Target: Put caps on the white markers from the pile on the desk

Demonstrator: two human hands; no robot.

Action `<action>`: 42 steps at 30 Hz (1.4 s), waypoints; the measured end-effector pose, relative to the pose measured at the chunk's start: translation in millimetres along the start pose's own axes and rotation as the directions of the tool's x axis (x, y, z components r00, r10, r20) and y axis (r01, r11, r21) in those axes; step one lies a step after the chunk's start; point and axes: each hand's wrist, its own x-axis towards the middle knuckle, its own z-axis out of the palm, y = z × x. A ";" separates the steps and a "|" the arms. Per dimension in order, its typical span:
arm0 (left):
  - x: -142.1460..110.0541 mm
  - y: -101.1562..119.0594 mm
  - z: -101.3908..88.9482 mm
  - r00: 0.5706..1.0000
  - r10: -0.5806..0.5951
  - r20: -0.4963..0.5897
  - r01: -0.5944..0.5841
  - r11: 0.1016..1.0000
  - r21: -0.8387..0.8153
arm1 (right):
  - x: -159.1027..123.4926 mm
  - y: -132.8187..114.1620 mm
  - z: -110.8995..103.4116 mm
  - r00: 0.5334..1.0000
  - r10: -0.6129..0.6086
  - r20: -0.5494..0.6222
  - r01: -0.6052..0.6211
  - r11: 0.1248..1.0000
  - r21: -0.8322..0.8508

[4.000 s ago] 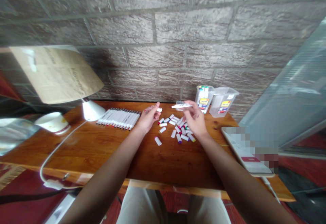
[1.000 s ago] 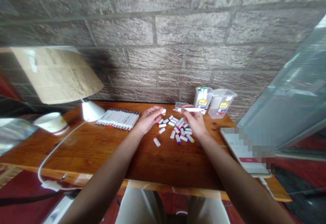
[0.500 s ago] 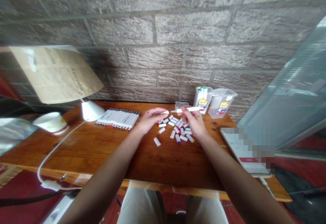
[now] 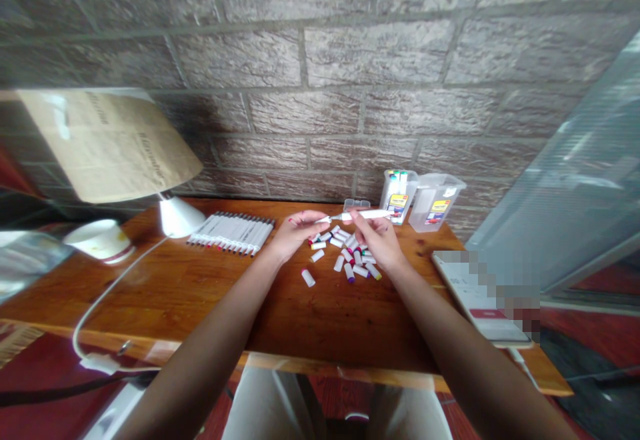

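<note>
My right hand (image 4: 376, 240) pinches a white marker (image 4: 367, 215) held level above the table, its tip pointing left. My left hand (image 4: 295, 232) pinches a small white cap (image 4: 324, 219) right at the marker's left tip; cap and tip touch or nearly touch. Below both hands lies a heap of several loose caps (image 4: 350, 257) with coloured ends. One cap (image 4: 308, 278) lies apart, nearer me.
A row of several capped white markers (image 4: 233, 233) lies left of my hands. Two clear plastic boxes (image 4: 435, 202) stand by the brick wall. A white lamp (image 4: 177, 217) with a cord, a white cup (image 4: 103, 240) and a phone (image 4: 483, 300) rest on the wooden table (image 4: 210, 300).
My hands have drawn together: the cap in my left hand has come up to the tip of the marker in my right hand, which has shifted slightly left.
</note>
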 end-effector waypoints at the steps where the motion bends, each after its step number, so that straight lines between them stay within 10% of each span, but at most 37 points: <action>1: -0.2 0.6 0.1 1.000 -0.002 0.000 0.002 1.000 -0.002 | -0.1 0.3 -0.1 1.000 -0.004 0.003 0.004 1.000 -0.003; 24: -4.5 3.4 3.7 0.993 -0.044 0.112 0.035 0.996 0.080 | 17.5 17.2 -12.0 0.957 0.039 -0.288 -0.001 0.992 0.130; 42: -3.0 3.6 3.4 0.993 -0.064 0.099 0.049 0.987 0.152 | 9.2 8.1 -1.8 0.982 0.026 -0.185 0.001 0.989 0.145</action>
